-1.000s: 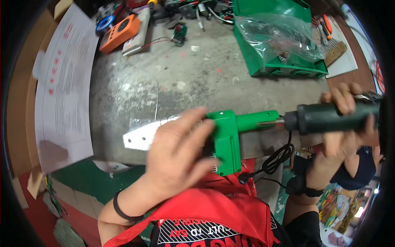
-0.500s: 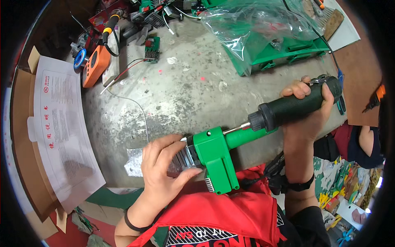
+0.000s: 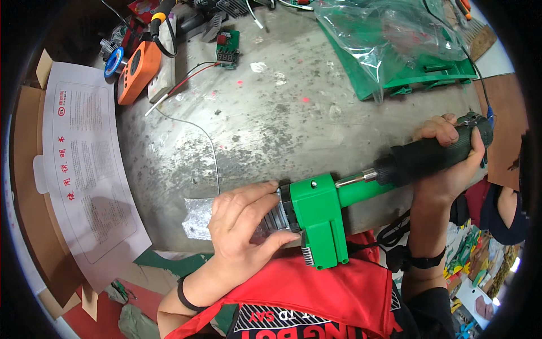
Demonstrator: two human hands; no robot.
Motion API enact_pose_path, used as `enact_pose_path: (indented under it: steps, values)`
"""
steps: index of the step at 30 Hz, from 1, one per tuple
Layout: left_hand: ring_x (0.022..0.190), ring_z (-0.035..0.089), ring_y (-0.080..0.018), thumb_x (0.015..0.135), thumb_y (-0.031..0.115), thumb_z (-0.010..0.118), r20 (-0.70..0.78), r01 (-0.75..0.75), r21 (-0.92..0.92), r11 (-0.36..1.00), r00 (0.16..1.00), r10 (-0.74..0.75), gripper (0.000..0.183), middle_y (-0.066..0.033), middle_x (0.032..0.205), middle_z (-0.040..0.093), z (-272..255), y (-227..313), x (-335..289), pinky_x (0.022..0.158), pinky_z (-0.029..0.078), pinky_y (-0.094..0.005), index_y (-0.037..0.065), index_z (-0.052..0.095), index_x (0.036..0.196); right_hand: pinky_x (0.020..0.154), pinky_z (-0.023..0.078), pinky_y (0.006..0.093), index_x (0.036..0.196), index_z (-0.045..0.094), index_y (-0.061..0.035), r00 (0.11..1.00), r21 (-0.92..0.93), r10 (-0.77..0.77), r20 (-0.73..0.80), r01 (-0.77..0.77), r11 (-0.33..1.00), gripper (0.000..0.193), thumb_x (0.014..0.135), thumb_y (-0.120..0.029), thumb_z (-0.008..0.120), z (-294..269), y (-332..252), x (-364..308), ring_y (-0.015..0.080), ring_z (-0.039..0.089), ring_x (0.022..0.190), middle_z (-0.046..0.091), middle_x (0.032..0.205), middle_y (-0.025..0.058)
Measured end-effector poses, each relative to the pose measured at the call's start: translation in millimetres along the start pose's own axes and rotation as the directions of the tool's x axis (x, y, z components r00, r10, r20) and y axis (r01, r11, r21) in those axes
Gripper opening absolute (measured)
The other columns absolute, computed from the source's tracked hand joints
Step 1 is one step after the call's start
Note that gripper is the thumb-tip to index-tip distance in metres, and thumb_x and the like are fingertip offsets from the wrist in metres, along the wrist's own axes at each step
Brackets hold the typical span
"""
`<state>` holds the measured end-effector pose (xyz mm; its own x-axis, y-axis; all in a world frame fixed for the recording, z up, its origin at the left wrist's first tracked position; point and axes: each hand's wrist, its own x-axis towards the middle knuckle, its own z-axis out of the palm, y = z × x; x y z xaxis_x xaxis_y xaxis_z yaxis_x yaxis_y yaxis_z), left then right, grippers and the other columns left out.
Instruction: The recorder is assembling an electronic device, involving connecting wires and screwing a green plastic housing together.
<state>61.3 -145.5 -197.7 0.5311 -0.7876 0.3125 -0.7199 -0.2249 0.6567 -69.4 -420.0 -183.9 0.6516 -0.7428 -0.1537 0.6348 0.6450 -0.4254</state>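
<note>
In my right hand point(image 3: 449, 175) is a black electric screwdriver point(image 3: 432, 155), my fingers wrapped around its body. Its metal bit point(image 3: 351, 181) points left and meets the upper right side of a green plastic tool housing point(image 3: 318, 212). I cannot tell whether the tip sits on a screw. My left hand point(image 3: 240, 223) grips the housing's other end, a silvery ribbed part point(image 3: 276, 217) beside a black collar, with thumb below and fingers above. A green tube-shaped handle point(image 3: 361, 193) runs right from the housing, partly behind the screwdriver. Crinkled silvery wrap point(image 3: 197, 217) shows beyond my left hand.
A small circuit board point(image 3: 227, 51) with wires lies toward the back, near an orange device point(image 3: 139, 70) and a soldering iron point(image 3: 162, 17). Clear plastic bags point(image 3: 389, 39) cover green plastic parts point(image 3: 361, 79) at the back right. A printed sheet point(image 3: 93, 169) rests on cardboard at left.
The view has shifted, so the table's things sit further right and higher. Both hands keep their holds, and the screwdriver bit stays at the housing's side.
</note>
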Motion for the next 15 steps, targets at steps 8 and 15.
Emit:
enact_pose_path:
  steps: [8, 15]
  values:
    - [0.096, 0.064, -0.0285, 0.06, 0.035, 0.084, 0.007, 0.006, -0.007, 1.0, 1.0, -0.006, 0.056, -0.0118, 0.11, 0.067, -1.1, 0.2, 0.5, 0.079, 0.045, -0.0372, 0.003, 0.064, 0.101, 0.076, 0.043, 0.029, 0.099, 0.047, -0.003, 0.999, 0.043, 0.019, 0.049, -0.022, 0.999, 0.035, 0.087, -0.033, 0.058, -1.4, -3.4, 1.0, 0.0113, 0.045, 0.068, 0.045, 0.076, -0.0006]
    - [0.095, 0.063, -0.0282, 0.061, 0.035, 0.085, 0.024, 0.062, -0.01, 0.998, 0.998, -0.062, 0.057, -0.0115, 0.111, 0.066, -0.3, 0.6, -2.9, 0.078, 0.045, -0.0365, 0.005, 0.063, 0.104, 0.076, 0.042, 0.0313, 0.102, 0.047, -0.0012, 0.997, -0.071, -0.062, -0.037, 0.06, 0.996, 0.037, 0.09, -0.036, 0.054, 4.9, -1.3, 2.3, 0.0124, 0.043, 0.068, 0.042, 0.074, -0.0007]
